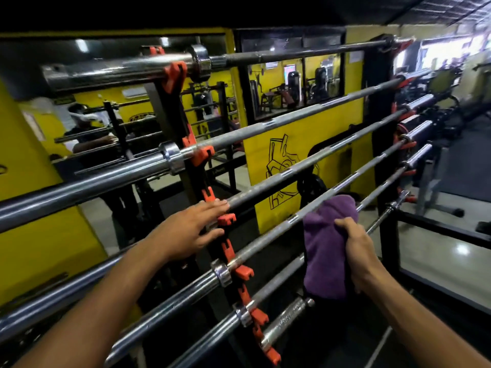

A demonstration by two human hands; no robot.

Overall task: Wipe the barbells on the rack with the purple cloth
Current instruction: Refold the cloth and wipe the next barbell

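Observation:
Several steel barbells lie across a black rack (170,110) on orange hooks (202,155), one above another. My left hand (191,229) rests with straight fingers on the third barbell (305,164) from the top, just beside the rack post. My right hand (356,248) grips a folded purple cloth (324,245). The cloth hangs over the fourth barbell (268,233) and covers part of the bar below it. A short chrome bar (284,320) lies at the bottom of the rack.
A yellow wall with mirrors (295,83) stands behind the rack, and a person shows in the left mirror (87,134). A black frame rail (435,229) and grey floor lie to the right, with gym machines (449,83) farther back.

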